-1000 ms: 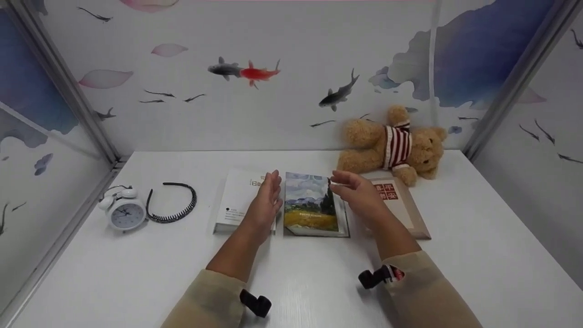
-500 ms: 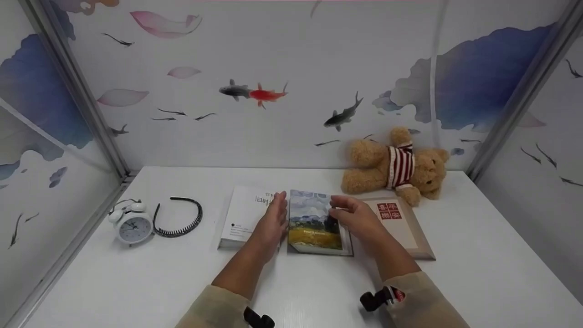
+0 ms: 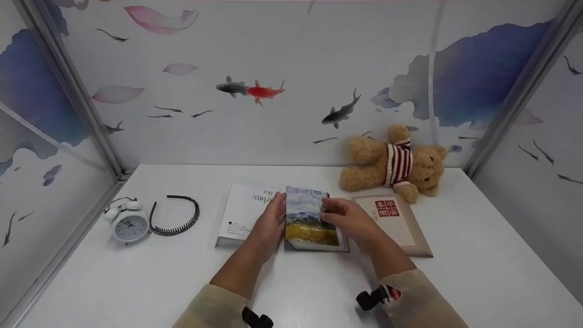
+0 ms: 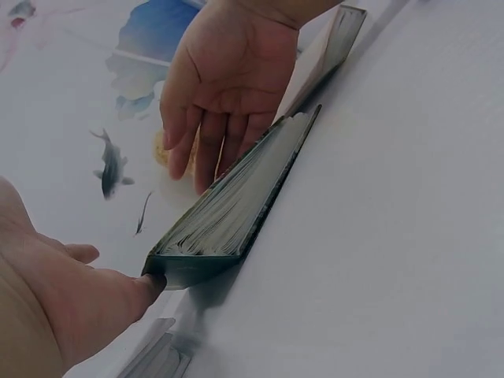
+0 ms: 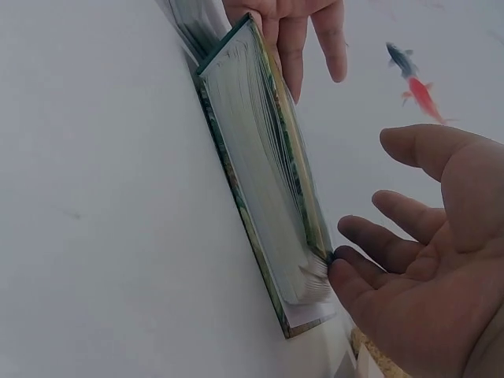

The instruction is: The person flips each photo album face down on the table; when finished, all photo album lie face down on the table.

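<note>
A photo album [image 3: 309, 223] with a painted landscape cover lies between my hands. My left hand [image 3: 268, 225] stands on edge along its spine, fingers straight, touching the green spine [image 4: 197, 268] in the left wrist view. My right hand [image 3: 348, 221] is at the opposite edge, fingers loosely bent and thumb apart. In the right wrist view its outer fingers [image 5: 354, 272] touch the front cover's edge, and the pages [image 5: 252, 150] fan slightly beneath that cover. Neither hand is closed round the album.
Left of the album lies a thick white book [image 3: 241, 214]; right of it, a beige book [image 3: 405, 232] with red squares. A teddy bear [image 3: 391, 161] lies at the back right. A white alarm clock [image 3: 130, 225] and black headband [image 3: 184, 228] are at the left.
The head view has tilted. My left hand has come in against the album's spine, and my right hand has shifted left over the cover's right edge. The album has stayed between the two books.
</note>
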{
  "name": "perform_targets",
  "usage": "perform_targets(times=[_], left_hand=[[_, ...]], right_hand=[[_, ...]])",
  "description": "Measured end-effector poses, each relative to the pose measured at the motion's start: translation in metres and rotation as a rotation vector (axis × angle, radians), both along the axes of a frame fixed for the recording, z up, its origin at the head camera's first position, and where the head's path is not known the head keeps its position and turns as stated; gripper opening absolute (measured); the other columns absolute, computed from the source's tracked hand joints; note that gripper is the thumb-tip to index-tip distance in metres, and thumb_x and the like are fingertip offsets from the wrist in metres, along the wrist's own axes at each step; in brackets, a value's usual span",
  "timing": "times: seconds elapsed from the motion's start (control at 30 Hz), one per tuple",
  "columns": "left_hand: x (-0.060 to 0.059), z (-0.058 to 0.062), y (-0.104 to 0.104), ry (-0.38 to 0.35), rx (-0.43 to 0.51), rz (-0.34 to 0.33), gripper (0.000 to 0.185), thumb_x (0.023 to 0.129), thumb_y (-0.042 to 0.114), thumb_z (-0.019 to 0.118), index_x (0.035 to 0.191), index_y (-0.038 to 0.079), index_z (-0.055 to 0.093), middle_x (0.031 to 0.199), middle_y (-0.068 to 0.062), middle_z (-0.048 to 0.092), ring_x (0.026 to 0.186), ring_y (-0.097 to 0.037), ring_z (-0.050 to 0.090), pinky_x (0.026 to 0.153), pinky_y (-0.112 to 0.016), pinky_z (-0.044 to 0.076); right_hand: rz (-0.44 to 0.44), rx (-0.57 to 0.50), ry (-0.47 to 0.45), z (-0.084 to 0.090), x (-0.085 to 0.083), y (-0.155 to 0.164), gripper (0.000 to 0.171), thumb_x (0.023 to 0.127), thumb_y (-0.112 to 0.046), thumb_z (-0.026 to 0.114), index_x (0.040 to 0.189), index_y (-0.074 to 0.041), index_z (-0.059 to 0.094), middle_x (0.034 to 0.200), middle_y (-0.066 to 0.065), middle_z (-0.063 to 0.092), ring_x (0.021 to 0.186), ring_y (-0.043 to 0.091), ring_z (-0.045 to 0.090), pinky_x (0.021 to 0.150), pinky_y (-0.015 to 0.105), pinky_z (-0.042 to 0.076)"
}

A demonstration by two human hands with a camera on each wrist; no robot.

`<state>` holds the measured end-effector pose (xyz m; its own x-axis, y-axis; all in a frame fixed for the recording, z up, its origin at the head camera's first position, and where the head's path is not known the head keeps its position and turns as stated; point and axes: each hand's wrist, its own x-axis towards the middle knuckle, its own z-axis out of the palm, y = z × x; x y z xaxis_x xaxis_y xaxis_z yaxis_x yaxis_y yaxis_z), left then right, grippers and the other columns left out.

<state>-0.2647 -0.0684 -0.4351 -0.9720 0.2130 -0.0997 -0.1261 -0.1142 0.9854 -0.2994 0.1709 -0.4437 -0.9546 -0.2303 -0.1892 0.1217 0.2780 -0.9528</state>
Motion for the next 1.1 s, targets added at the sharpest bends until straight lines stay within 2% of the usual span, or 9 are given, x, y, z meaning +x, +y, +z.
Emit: perform_targets(times=[0.23, 0.37, 0.47, 0.57, 0.73, 0.83, 1.0, 1.1], left_hand=[[0.002, 0.003, -0.003, 0.035, 0.054, -0.011, 0.078, 0.113, 0.062, 0.018, 0.172, 0.012, 0.019, 0.182, -0.013, 0.014, 0.170, -0.034, 0.009, 0.139, -0.052, 0.010], [0.003, 0.005, -0.004, 0.066, 0.090, -0.033, 0.075, 0.112, 0.063, 0.018, 0.173, 0.018, 0.020, 0.181, -0.008, 0.020, 0.170, -0.031, 0.015, 0.138, -0.056, 0.014], [0.003, 0.007, -0.004, 0.094, 0.137, -0.062, 0.072, 0.112, 0.062, 0.017, 0.173, 0.023, 0.018, 0.181, 0.000, 0.023, 0.170, -0.031, 0.013, 0.137, -0.062, 0.013], [0.004, 0.010, -0.002, 0.124, 0.186, -0.093, 0.069, 0.113, 0.060, 0.016, 0.173, 0.026, 0.014, 0.181, 0.004, 0.019, 0.171, -0.031, 0.006, 0.136, -0.066, 0.009], [0.006, 0.013, 0.002, 0.152, 0.212, -0.101, 0.067, 0.114, 0.057, 0.017, 0.173, 0.026, 0.013, 0.182, 0.005, 0.018, 0.171, -0.027, 0.004, 0.137, -0.063, 0.009], [0.007, 0.013, 0.003, 0.136, 0.222, -0.083, 0.068, 0.113, 0.058, 0.018, 0.172, 0.025, 0.015, 0.182, 0.002, 0.018, 0.171, -0.027, 0.008, 0.138, -0.059, 0.012], [0.005, 0.010, 0.002, 0.045, 0.275, -0.036, 0.072, 0.111, 0.062, 0.021, 0.172, 0.023, 0.021, 0.182, -0.007, 0.015, 0.170, -0.030, 0.013, 0.139, -0.053, 0.013], [0.003, 0.009, 0.000, 0.012, 0.306, -0.019, 0.073, 0.111, 0.062, 0.022, 0.171, 0.021, 0.022, 0.181, -0.011, 0.019, 0.170, -0.030, 0.016, 0.139, -0.049, 0.016]], right_hand=[[0.007, 0.013, 0.004, 0.000, 0.001, -0.004, 0.058, 0.102, -0.029, 0.075, 0.157, -0.023, 0.055, 0.159, 0.000, 0.057, 0.158, 0.028, 0.044, 0.132, 0.055, 0.033], [0.000, 0.017, 0.008, 0.003, 0.001, -0.004, 0.058, 0.102, -0.031, 0.075, 0.156, -0.025, 0.056, 0.160, 0.000, 0.057, 0.160, 0.028, 0.041, 0.133, 0.055, 0.032], [0.009, -0.016, 0.023, 0.006, 0.000, -0.004, 0.058, 0.102, -0.031, 0.076, 0.156, -0.024, 0.056, 0.159, 0.002, 0.058, 0.157, 0.028, 0.045, 0.132, 0.054, 0.033], [0.045, -0.076, 0.039, 0.008, 0.001, -0.005, 0.060, 0.102, -0.030, 0.075, 0.158, -0.021, 0.054, 0.160, 0.005, 0.057, 0.154, 0.028, 0.048, 0.132, 0.053, 0.033], [0.079, -0.141, 0.046, 0.013, 0.004, -0.005, 0.063, 0.102, -0.036, 0.075, 0.159, -0.024, 0.051, 0.160, 0.001, 0.057, 0.152, 0.025, 0.051, 0.132, 0.052, 0.035], [0.070, -0.138, 0.049, 0.015, 0.005, -0.004, 0.065, 0.102, -0.040, 0.075, 0.160, -0.024, 0.050, 0.161, 0.001, 0.057, 0.150, 0.026, 0.054, 0.130, 0.052, 0.038], [0.011, -0.136, 0.006, 0.010, 0.000, 0.000, 0.063, 0.103, -0.042, 0.072, 0.160, -0.024, 0.050, 0.160, 0.005, 0.055, 0.148, 0.028, 0.055, 0.125, 0.050, 0.045], [-0.008, -0.160, -0.021, 0.008, -0.001, 0.002, 0.063, 0.104, -0.040, 0.071, 0.161, -0.023, 0.049, 0.161, 0.007, 0.054, 0.149, 0.028, 0.053, 0.126, 0.050, 0.044]])
